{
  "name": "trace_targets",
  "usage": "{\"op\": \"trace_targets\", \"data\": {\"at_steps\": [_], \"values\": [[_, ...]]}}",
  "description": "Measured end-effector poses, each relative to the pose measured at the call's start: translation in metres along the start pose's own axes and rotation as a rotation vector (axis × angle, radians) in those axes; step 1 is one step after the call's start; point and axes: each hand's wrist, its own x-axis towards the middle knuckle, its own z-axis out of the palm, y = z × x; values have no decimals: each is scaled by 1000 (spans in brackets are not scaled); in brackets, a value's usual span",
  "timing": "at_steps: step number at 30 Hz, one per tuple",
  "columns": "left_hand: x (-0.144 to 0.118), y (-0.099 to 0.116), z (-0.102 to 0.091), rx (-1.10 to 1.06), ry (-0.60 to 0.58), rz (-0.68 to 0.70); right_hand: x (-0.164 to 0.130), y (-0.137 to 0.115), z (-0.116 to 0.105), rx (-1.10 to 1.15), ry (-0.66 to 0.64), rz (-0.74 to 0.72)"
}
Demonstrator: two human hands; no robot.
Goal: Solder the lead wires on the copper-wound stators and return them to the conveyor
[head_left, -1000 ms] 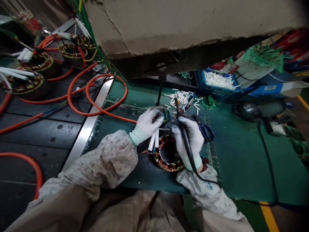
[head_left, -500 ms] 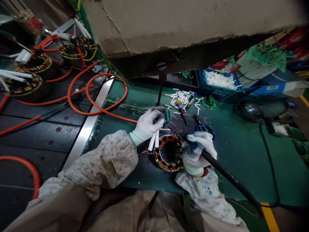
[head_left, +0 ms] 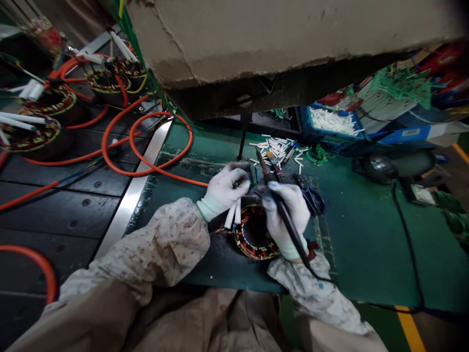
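Note:
A wound motor stator point(head_left: 252, 234) with copper coils lies on the green mat point(head_left: 366, 234) in front of me. Two white sleeved leads point(head_left: 234, 214) stick up from its left side. My gloved left hand point(head_left: 225, 188) pinches thin wires just above the stator. My gloved right hand point(head_left: 286, 210) grips a black soldering iron point(head_left: 278, 198), whose tip points up and left toward those wires. The iron's black cord runs back over my right wrist.
Short white sleeve pieces point(head_left: 276, 146) lie scattered behind the hands, with blue-handled scissors point(head_left: 311, 198) to the right. A blue bin point(head_left: 330, 127) holds more white pieces. Orange cable loops point(head_left: 154, 146) and several other stators point(head_left: 36, 127) sit left. A large cardboard box point(head_left: 274, 34) overhangs.
My right hand swung the soldering iron down and out to the right, then brought it back up with its tip near the wires in my left hand. The left hand stayed put.

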Motion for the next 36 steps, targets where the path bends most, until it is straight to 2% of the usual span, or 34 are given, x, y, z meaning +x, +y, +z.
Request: {"op": "trace_targets", "data": {"at_steps": [2,5,13,15,19,21,36], "values": [[0,0,0,12,-12,-3,8,-2,7,-24,-72,-39],[0,1,0,7,-3,2,11,-1,12,-53,-96,-80],[4,5,-1,-48,26,-91,2,7,12,-119,-189,79],[5,5,0,-60,39,-109,-1,7,9,-103,-141,94],[5,4,1,-77,45,-116,-12,8,-4,24,134,109],[4,3,1,-83,36,-111,-16,9,-10,64,200,84],[3,5,1,-94,44,-98,-13,3,-11,97,204,-19]]}}
